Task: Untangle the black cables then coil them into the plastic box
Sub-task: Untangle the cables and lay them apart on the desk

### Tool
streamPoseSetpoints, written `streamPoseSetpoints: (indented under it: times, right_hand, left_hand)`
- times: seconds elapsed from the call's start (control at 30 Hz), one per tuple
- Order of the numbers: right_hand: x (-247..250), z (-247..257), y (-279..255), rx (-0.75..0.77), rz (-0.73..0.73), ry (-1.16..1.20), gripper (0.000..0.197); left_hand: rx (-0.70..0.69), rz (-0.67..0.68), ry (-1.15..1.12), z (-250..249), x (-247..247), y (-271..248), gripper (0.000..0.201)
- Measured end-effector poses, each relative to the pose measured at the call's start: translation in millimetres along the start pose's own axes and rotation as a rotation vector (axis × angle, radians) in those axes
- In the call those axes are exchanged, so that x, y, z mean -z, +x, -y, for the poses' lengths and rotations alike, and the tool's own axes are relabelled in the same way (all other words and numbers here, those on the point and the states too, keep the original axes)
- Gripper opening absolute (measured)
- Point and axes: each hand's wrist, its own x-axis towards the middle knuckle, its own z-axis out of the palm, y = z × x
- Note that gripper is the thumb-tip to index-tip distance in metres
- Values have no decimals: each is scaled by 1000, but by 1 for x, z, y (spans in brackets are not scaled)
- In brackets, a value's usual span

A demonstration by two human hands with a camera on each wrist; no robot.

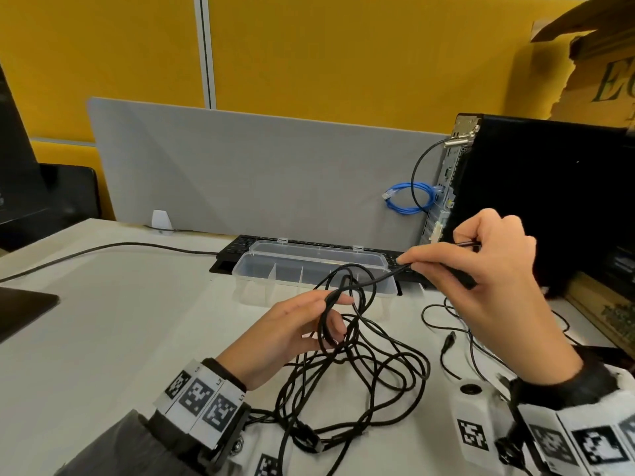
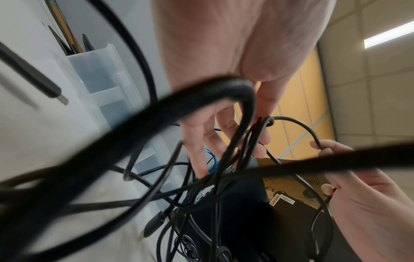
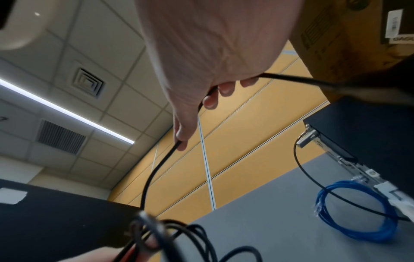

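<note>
Above the desk, left hand (image 1: 292,333) grips tangled black cables (image 1: 357,369); right hand (image 1: 481,269) pinches one strand taut. Untangling underway; next, pull free toward plastic box (image 1: 309,273).

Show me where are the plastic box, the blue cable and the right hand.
plastic box (image 1: 311,285): head view, front rim.
blue cable (image 1: 409,206): head view, lower part of its coil.
right hand (image 1: 481,269): head view, back of the hand.
</note>
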Motion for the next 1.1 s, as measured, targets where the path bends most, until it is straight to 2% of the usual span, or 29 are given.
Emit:
streamPoseSetpoints:
  times: [0.2, 0.33, 0.5, 0.7, 0.8, 0.87, 0.93, 1.0, 1.1]
  right_hand:
    - [-10, 11, -5, 59, 18, -48, 26]
    - [-12, 21, -7, 90, 112, 6, 29]
    - [-26, 35, -4, 205, 207, 116, 27]
    - [-26, 41, 27, 299, 241, -54, 23]
    - [-33, 40, 37, 336, 350, -27, 19]
    - [-40, 45, 40, 375, 476, -51, 22]
    - [-47, 47, 40, 328, 658, -64, 25]
    - [-48, 44, 38, 234, 724, 34, 25]
    - [-39, 31, 33, -47, 710, 493, 17]
  left_hand:
    - [16, 10, -90, 1, -2, 1, 29]
    - [-35, -7, -41, 3, -2, 2, 26]
    - [-98, -67, -17, 7, 0, 3, 20]
    - [-66, -51, 6, 8, 1, 3, 35]
    - [-72, -45, -16, 9, 0, 2, 37]
    - [-81, -61, -16, 8, 0, 2, 29]
    - [-82, -76, -3, 8, -1, 2, 20]
    - [-90, -109, 20, 9, 0, 3, 16]
    - [-112, -187, -18, 10, 5, 6, 8]
